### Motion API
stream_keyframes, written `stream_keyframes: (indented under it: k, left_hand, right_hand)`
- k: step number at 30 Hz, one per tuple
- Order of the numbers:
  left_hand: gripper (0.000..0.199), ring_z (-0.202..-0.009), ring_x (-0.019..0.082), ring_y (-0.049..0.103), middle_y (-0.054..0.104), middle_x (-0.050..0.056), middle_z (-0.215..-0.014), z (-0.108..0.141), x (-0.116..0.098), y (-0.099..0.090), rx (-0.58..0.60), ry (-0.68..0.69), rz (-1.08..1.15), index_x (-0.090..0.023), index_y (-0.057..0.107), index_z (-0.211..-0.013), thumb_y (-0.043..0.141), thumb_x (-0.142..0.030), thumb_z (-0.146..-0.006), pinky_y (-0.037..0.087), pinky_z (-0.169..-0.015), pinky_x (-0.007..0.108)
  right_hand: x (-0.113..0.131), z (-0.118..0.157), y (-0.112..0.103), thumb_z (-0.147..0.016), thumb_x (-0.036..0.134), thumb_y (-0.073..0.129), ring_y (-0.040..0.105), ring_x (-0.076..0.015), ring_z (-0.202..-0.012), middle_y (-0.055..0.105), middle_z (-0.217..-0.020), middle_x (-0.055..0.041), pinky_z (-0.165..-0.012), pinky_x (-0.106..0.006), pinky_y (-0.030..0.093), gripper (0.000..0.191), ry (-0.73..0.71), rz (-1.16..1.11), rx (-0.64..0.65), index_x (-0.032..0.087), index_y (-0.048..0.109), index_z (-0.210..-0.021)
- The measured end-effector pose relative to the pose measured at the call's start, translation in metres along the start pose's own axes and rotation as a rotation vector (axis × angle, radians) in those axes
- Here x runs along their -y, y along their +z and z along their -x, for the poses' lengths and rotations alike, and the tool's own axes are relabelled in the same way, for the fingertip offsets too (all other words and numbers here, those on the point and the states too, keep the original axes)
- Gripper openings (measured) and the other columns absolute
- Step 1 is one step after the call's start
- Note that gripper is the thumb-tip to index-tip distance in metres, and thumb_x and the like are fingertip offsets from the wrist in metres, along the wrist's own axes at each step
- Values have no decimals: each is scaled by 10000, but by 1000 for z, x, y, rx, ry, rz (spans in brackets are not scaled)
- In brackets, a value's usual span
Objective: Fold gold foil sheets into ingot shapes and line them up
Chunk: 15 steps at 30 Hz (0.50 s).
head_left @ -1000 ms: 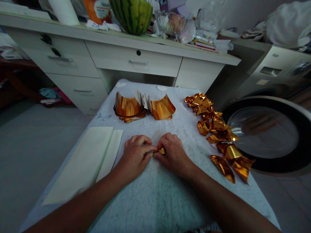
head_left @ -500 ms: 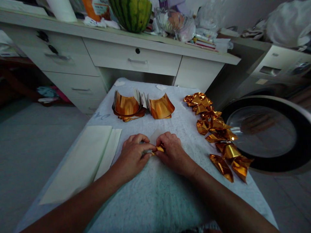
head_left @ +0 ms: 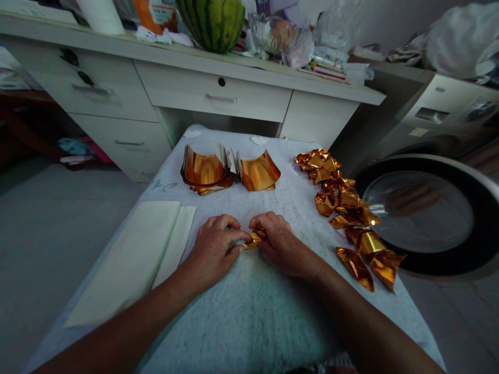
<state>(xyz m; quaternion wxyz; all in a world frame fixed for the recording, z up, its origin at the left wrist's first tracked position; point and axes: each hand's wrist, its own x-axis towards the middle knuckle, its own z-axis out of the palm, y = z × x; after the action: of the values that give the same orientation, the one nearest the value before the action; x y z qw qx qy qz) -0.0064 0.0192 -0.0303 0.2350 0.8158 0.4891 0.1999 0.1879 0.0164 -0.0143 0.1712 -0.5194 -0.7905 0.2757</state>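
A small piece of gold foil paper is pinched between both hands above the middle of the cloth-covered table. My left hand grips its left end with thumb and forefinger. On its right end my right hand is closed, fingers curled over the foil. A pale, translucent sheet shows behind the fingers, mostly hidden. Beyond the hands stand two curved stacks of gold foil sheets, one on the left and one on the right. Several folded gold foil pieces lie in a row to the right.
Pale paper sheets lie on the table's left side. A white drawer desk holding a watermelon and a glass bowl stands behind. At the right, a washing machine's open round door is close to the table edge.
My right hand has shifted and turned slightly at the foil, so more of the gold strip shows between the hands. My left hand stays nearly still.
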Motion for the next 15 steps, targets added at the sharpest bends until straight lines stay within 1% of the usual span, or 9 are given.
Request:
stream_keyframes:
  k: [5, 7, 9, 11, 13, 15]
  left_hand:
    - [296, -1048, 254, 502, 578, 24, -1059, 0, 1, 0, -4, 12, 5, -334, 748, -972, 633, -123, -798, 411, -920, 469]
    - [293, -1045, 255, 504, 577, 28, -1052, -1, 1, 0, -1, 13, 4, -323, 750, -972, 634, -121, -795, 412, -921, 468]
    - [297, -1042, 254, 504, 577, 28, -1047, -1, 0, -1, 0, 14, -2, -321, 749, -980, 638, -121, -791, 413, -920, 465]
    - [290, -1037, 252, 503, 579, 24, -1042, -1, 0, -1, -2, 15, -10, -324, 748, -981, 640, -131, -792, 415, -913, 457]
    - [276, -1032, 249, 502, 583, 22, -1037, -1, -1, -2, -1, 17, -16, -324, 748, -976, 640, -143, -799, 416, -904, 448]
    - [262, -1023, 247, 503, 586, 25, -1027, -1, -1, -2, -1, 19, -20, -318, 750, -974, 640, -152, -803, 416, -901, 443]
  right_hand:
    - [-2, 2, -2, -727, -39, 468, 473, -207, -1006, 564, -1085, -49, -901, -366, 376, 474, -35, -2, 3, 232, 532, -1110]
    - [-2, 3, -3, -721, -33, 467, 481, -205, -985, 569, -1074, -56, -889, -364, 388, 452, -20, -17, -9, 209, 508, -1102]
    - [-1, 4, -2, -746, 20, 511, 487, -211, -971, 566, -1061, -65, -868, -365, 401, 377, -1, -33, -25, 191, 487, -1082]
    - [1, 4, 1, -782, 122, 580, 488, -224, -970, 563, -1055, -71, -858, -377, 406, 311, 8, -30, -50, 184, 478, -1069]
    - [3, 3, 4, -791, 205, 632, 486, -237, -972, 565, -1063, -79, -867, -398, 399, 320, 19, 3, -79, 180, 476, -1069]
    - [5, 2, 7, -786, 218, 648, 484, -244, -964, 572, -1060, -83, -874, -414, 390, 334, 40, 39, -99, 177, 475, -1069]
